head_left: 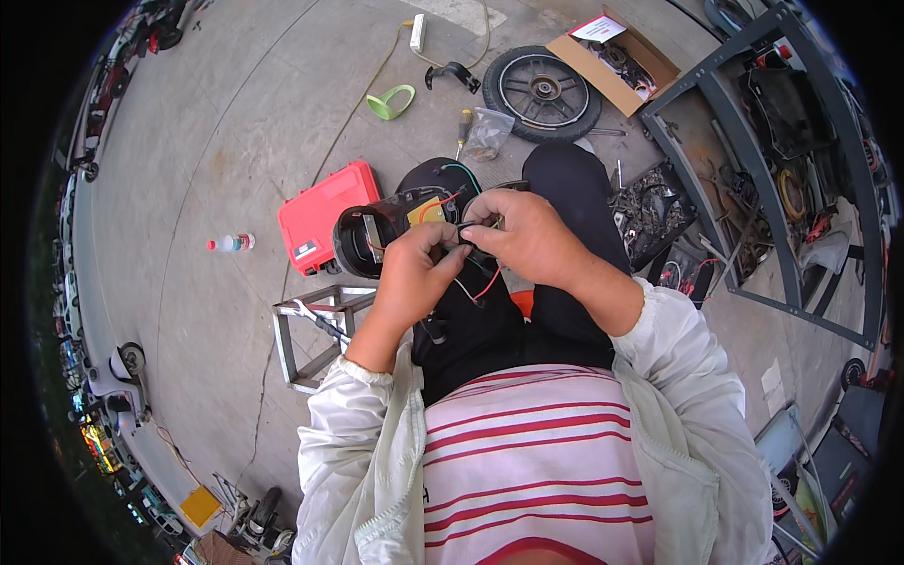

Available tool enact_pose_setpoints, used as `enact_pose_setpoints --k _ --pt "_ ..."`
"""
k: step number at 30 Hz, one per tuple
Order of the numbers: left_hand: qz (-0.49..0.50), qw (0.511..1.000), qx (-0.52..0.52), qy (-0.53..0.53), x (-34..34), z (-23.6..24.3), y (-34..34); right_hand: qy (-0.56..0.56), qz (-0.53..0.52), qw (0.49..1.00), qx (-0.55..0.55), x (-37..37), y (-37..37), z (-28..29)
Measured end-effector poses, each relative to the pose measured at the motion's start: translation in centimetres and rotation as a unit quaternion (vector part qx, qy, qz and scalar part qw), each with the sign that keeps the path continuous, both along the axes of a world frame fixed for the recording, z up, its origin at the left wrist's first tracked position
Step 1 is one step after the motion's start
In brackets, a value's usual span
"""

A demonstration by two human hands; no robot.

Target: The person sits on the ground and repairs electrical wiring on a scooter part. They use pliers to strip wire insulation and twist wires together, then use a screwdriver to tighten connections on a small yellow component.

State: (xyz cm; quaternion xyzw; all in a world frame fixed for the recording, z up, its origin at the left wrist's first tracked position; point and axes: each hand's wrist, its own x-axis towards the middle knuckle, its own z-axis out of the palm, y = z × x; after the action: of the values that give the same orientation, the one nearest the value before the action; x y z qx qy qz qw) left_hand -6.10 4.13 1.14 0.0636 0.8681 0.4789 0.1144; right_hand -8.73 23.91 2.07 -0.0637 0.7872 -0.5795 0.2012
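Across the left thigh point(421, 175) lies the black housing point(388, 215), cylindrical and open-ended, with a yellow panel point(424, 211) and red wire point(440, 204); the left hand point(414, 270) partly blocks my view of it. Left hand and right hand point(529, 237) pinch a thin black cable point(465, 228) between them, their grip hiding parts from me. Around, left to right: bottle point(234, 243), metal frame point(282, 341), red case point(320, 209), spoked wheel point(543, 88), cardboard box point(603, 83), grey rack point(692, 80).

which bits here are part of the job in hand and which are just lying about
Job in hand:
left hand and right hand, pinching at wires
black housing

Apparently just lying about, none being touched:
red case
bottle
wheel
box
screwdriver
power strip
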Motion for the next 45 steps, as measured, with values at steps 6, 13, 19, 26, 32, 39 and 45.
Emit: enact_pose_setpoints --k 6,13,19,26,32,39,45 --pt "-0.060 0.992 -0.040 0.101 -0.5 0.0 0.2 0.091 0.015 0.995 0.041 1.1 -0.8 -0.7" --pt "-0.067 0.987 -0.056 0.132 -0.3 -0.4 0.1 0.089 0.036 0.995 -0.007 2.3 -0.4 -0.8" --pt "-0.106 0.994 -0.006 -0.001 -1.6 0.2 -1.1 0.242 0.081 0.966 0.035 3.2 -0.1 -0.5" --pt "-0.132 0.984 0.052 -0.104 -2.3 1.0 -1.6 0.368 0.122 0.916 0.101 3.7 0.5 -1.9" --pt "-0.072 0.994 0.025 -0.084 -1.7 0.7 -0.8 0.269 0.060 0.959 0.057 3.4 1.2 -1.6" --pt "-0.063 0.997 -0.035 0.009 -1.2 0.9 0.0 0.214 0.007 0.969 0.120 2.7 -0.2 -2.6" --pt "-0.045 0.992 -0.060 0.099 -0.5 0.3 0.6 0.184 -0.005 0.975 0.122 2.8 -0.2 -2.3"
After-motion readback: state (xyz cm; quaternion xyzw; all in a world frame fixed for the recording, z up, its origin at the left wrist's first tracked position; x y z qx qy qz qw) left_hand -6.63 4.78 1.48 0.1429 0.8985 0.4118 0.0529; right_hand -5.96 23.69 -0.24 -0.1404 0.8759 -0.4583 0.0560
